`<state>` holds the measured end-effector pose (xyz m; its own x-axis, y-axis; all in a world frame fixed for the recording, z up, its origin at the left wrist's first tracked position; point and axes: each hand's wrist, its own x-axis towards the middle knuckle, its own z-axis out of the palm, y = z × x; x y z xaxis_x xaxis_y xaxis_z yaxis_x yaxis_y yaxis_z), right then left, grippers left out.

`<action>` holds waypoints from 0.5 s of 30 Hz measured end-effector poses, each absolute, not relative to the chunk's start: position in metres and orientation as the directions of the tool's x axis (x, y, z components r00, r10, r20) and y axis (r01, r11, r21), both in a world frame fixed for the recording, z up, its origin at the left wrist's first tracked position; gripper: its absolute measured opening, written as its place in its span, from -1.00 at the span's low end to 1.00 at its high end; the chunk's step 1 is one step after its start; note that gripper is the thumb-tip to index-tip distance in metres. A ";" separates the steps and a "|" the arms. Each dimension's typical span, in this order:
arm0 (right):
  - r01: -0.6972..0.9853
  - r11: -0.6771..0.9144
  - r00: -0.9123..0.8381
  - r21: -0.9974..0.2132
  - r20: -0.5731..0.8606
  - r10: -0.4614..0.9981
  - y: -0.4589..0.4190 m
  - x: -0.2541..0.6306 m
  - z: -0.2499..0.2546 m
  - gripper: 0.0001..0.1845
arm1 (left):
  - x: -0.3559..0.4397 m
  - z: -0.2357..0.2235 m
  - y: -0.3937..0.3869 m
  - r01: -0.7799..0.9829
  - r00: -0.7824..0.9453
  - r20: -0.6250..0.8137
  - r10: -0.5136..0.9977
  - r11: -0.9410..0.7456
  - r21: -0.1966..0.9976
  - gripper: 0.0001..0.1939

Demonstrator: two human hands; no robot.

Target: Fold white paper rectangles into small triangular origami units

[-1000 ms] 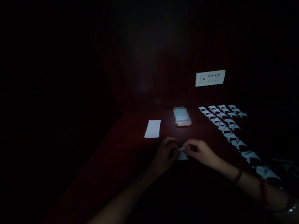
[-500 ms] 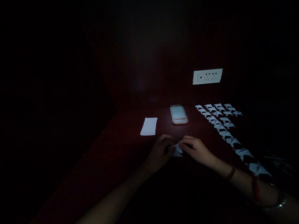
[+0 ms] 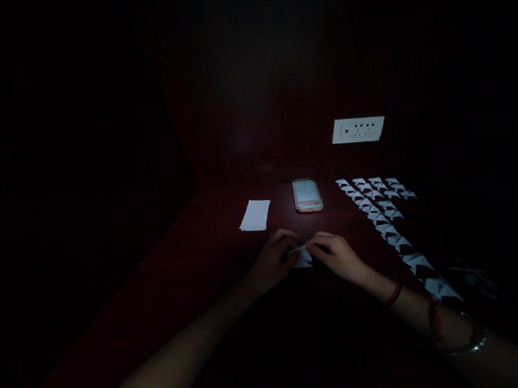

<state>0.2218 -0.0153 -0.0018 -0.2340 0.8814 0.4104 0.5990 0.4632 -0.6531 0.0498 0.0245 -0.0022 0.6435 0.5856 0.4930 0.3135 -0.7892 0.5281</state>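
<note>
A small folded white paper (image 3: 301, 258) is between my two hands, low over the dark red table. My left hand (image 3: 274, 258) grips its left side with curled fingers; a ring shows on one finger. On the other side, my right hand (image 3: 335, 252) pinches the paper's upper right edge between thumb and fingers. Shadow and the fingers hide part of the folds. Beyond my left hand lies a stack of white paper sheets (image 3: 255, 215).
A phone (image 3: 307, 195) with a lit screen lies behind my hands. Rows of folded white papers (image 3: 386, 229) run along the right of the table (image 3: 176, 286). Dim pale scraps (image 3: 474, 277) lie far right. A socket plate (image 3: 357, 129) is on the back wall.
Both hands keep hold of the folded paper, with only slight finger movement. The whole view has shifted a little, so things appear slightly higher and further left.
</note>
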 end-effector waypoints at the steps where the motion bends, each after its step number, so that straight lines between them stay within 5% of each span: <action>1: 0.599 0.462 -0.235 -0.654 0.409 0.882 -0.015 0.222 -0.002 -0.80 | 0.050 -0.002 0.024 0.310 0.644 0.496 0.582 -0.791 0.527 -0.95; 15: 0.605 0.458 -0.225 -0.652 0.412 0.883 -0.016 0.222 -0.002 -0.81 | 0.050 -0.003 0.024 0.325 0.637 0.493 0.593 -0.786 0.526 -0.94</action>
